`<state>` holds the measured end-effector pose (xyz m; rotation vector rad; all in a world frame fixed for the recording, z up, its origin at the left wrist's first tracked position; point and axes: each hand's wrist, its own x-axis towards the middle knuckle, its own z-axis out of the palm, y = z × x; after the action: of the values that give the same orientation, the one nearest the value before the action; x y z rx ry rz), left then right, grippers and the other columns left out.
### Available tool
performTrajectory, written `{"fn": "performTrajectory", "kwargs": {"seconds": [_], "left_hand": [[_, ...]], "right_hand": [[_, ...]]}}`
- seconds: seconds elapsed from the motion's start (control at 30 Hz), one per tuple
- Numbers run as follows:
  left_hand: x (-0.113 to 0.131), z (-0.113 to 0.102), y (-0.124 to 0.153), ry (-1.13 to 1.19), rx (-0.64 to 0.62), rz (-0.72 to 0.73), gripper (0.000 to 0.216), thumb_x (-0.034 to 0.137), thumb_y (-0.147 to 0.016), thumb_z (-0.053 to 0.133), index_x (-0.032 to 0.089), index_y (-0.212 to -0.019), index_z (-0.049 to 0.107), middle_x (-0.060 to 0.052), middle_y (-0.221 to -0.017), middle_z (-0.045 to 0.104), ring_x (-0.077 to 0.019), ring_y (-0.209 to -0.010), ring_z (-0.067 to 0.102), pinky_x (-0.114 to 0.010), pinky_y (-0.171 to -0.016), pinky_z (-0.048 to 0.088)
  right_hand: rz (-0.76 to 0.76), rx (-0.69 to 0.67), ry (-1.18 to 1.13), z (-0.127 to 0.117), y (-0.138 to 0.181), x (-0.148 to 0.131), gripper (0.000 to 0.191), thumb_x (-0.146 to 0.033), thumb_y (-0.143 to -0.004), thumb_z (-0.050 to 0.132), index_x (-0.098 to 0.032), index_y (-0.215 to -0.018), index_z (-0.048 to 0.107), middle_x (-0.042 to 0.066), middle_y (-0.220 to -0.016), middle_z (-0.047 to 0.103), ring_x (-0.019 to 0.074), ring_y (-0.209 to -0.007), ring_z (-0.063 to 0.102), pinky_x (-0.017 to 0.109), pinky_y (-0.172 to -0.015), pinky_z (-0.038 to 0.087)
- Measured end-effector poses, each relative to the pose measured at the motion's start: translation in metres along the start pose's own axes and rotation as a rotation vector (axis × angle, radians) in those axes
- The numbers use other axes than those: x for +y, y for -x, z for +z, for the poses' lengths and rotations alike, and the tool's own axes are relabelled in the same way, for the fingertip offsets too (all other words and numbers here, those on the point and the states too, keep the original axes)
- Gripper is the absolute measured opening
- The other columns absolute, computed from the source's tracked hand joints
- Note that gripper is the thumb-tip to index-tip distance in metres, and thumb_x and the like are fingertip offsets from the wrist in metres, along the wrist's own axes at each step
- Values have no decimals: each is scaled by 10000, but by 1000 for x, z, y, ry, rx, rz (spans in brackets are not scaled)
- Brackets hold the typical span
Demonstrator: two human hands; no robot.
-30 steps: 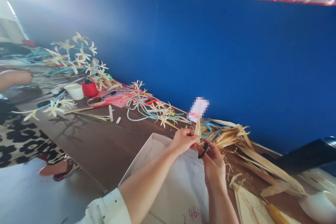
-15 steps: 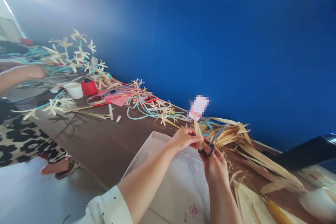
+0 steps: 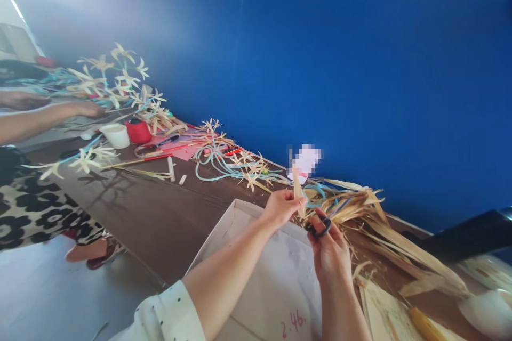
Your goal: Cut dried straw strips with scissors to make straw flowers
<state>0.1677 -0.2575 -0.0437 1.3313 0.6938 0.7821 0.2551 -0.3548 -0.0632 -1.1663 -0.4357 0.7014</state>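
Pinched between the fingertips of my left hand (image 3: 280, 209) is a narrow, pale strip of corn husk (image 3: 298, 192), pointing upward. My right hand (image 3: 330, 256) has its fingers in the dark handle loops of a pair of scissors (image 3: 320, 227), just right of and below the strip. The blades are hard to make out against the background. Behind the scissors lies a bundle of dried husks (image 3: 360, 205), with blue cord (image 3: 314, 195) beside it. Under my forearms is a white shallow box (image 3: 256, 277) with handwritten numbers.
Husk flowers (image 3: 251, 173), pale blue cord coils, a red spool (image 3: 138, 131) and a white cup (image 3: 116, 136) lie along the brown table (image 3: 120, 213). Another person's arm (image 3: 52, 115) reaches in from the left. A blue panel (image 3: 360, 80) stands behind; a yellow handle (image 3: 426, 325) lies lower right.
My left hand and the husk strip have drawn a little away from my right hand and the scissors. The other person's arm has moved to the right, and a second hand shows behind it.
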Motion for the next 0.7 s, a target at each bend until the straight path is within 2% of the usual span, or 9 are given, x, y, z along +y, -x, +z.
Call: {"fn": "performTrajectory", "kwargs": {"seconds": [0.17, 0.3, 0.47, 0.7], "left_hand": [[-2, -1, 0, -112, 17, 82, 392, 506, -649, 576, 117, -697, 599, 12, -567, 490, -57, -500, 390, -168, -456, 297], [-3, 0, 2, -181, 9, 93, 404, 513, -651, 565, 118, -724, 618, -6, -610, 527, -81, -556, 433, -180, -490, 316], [-2, 0, 1, -243, 28, 110, 397, 515, -666, 544, 122, -679, 603, 11, -559, 488, -78, -532, 407, -186, -480, 295], [3, 1, 5, -245, -3, 140, 384, 502, -667, 547, 119, -656, 579, 25, -539, 463, -71, -509, 385, -187, -472, 279]], "right_hand": [[-8, -71, -2, 3, 2, 1, 453, -261, -603, 733, -206, -1039, 623, -8, -757, 601, 94, -628, 501, 203, -552, 388], [-46, -78, 57, 1, 1, 3, 469, -292, -614, 723, -202, -1061, 611, -12, -736, 587, 97, -609, 494, 219, -569, 392], [-51, -74, 99, 0, 1, 4, 470, -325, -635, 707, -197, -1075, 604, -5, -736, 571, 101, -604, 481, 221, -555, 386], [-24, -63, 53, 1, 1, 2, 481, -272, -630, 718, -211, -1091, 594, -14, -753, 584, 89, -620, 479, 208, -578, 380]]}}
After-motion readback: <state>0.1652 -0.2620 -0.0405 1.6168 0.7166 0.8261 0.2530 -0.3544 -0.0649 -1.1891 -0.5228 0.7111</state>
